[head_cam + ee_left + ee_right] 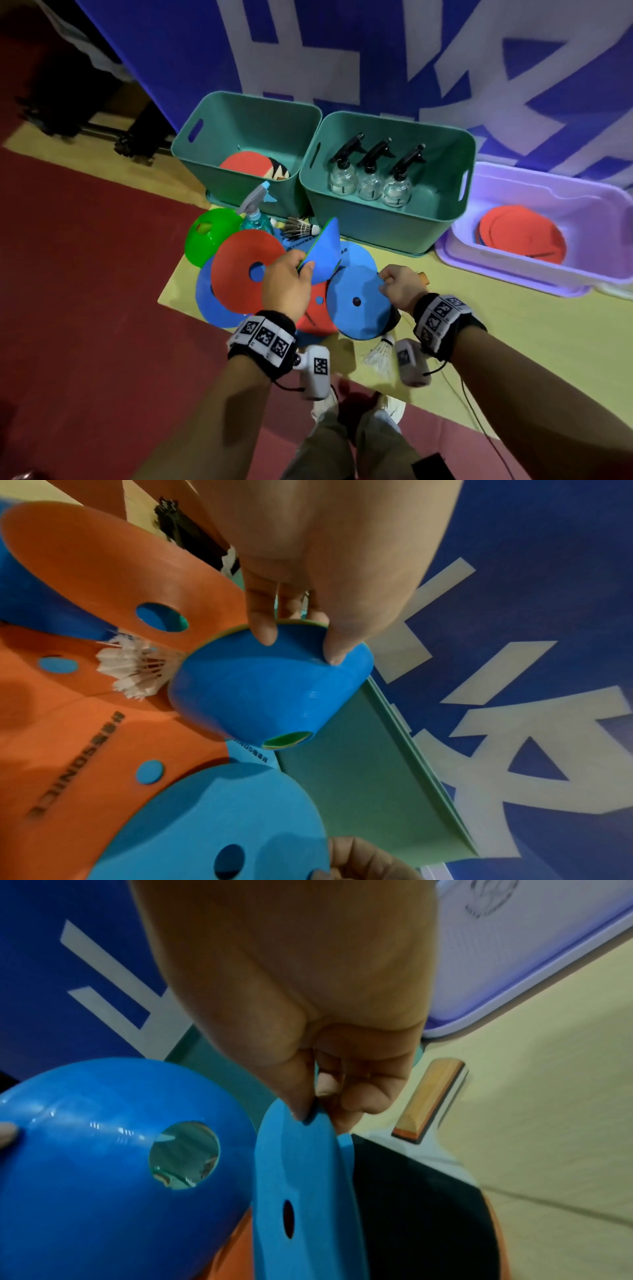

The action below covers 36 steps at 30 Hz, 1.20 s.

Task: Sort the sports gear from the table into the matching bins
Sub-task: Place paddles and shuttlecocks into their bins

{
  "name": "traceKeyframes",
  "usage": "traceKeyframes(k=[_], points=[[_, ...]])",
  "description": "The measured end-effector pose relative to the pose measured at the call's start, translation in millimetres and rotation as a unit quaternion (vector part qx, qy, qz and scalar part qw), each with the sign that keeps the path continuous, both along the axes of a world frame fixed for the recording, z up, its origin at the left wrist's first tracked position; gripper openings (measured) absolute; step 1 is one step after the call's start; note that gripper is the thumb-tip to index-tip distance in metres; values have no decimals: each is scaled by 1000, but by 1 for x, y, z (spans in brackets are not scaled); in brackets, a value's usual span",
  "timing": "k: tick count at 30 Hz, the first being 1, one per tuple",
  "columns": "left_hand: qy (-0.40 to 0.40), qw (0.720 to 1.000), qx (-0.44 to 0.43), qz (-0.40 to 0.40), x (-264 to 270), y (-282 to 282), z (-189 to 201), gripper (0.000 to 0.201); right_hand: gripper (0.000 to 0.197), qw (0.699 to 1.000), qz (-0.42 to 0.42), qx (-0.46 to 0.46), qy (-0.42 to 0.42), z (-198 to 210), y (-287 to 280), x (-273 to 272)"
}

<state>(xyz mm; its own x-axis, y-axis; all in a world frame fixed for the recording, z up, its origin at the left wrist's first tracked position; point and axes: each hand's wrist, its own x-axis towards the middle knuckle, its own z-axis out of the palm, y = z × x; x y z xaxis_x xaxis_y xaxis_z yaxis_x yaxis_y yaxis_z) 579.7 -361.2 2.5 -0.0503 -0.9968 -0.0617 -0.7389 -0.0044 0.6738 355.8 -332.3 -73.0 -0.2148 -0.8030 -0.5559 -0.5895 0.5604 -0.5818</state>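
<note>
My left hand (301,270) pinches the rim of a blue cone (325,253) with a green one nested inside, lifted and tilted over the pile; thumb and fingers clamp its edge (274,691). My right hand (385,282) pinches the rim of a flat light-blue disc cone (356,301), raising that edge (301,1177). Beneath it lies a black-faced paddle (411,1204) with a wooden handle (428,1099). A red disc cone (246,270), a green cone (209,236) and a white shuttlecock (380,358) lie around.
Behind the pile stand two teal bins: the left one (191,161) holds a red paddle, the right one (376,219) three spray bottles. A purple bin (513,270) at the right holds red discs. A blue spray bottle (255,212) and a dark shuttlecock (301,228) lie by the bins.
</note>
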Motion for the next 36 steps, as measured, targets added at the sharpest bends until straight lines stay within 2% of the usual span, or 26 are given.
traceKeyframes(k=[3, 7, 11, 18, 24, 31, 36], points=[[-27, 999, -11, -45, -6, -3, 18, 12, 14, 999, -41, -23, -1, 27, 13, -13], [-60, 993, -22, -104, -17, -8, 45, 9, 20, 992, -97, -76, -14, 64, 30, -30], [-55, 986, -36, -156, -42, -14, 72, 17, 15, 979, -164, -114, -43, 103, 48, -45], [-33, 961, -62, -267, -98, -3, 101, 14, 16, 942, -264, -202, -47, 157, 105, -68], [-3, 926, -85, -368, -156, 24, 109, 19, 23, 896, -357, -262, 0, 186, 171, -95], [35, 896, -109, -428, -233, 56, 125, 25, 22, 845, -434, -311, 23, 206, 225, -150], [68, 887, -113, -442, -306, 82, 128, 6, 21, 827, -451, -335, 29, 209, 258, -215]])
